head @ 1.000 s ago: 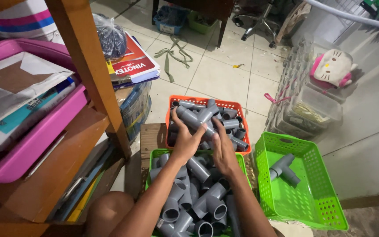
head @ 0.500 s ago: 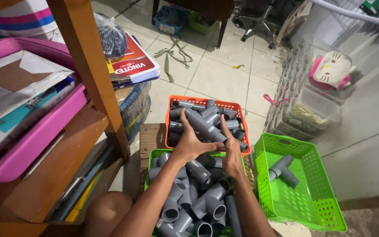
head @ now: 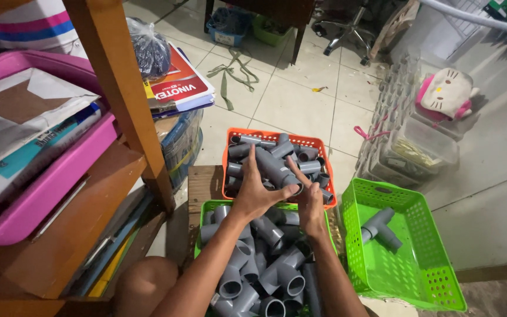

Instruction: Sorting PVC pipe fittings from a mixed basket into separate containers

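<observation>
Left hand (head: 257, 196) fingers pinch a grey pipe tee (head: 274, 168); right hand (head: 310, 202) fingers grip its near end. Seemingly mid-assembly; next calls for a firm push along the fitting. The tee hovers above the orange basket (head: 228, 154), long axis running far-left to near-right.

A pink tray (head: 60, 176) of papers sits on the wooden shelf (head: 77, 235). A plush toy (head: 444, 94) lies on clear bins (head: 418, 147). An office chair (head: 347, 23) stands behind.

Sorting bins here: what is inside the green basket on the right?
The green basket holds one grey pipe fitting; otherwise its floor shows bare. Nothing there is covered.
</observation>
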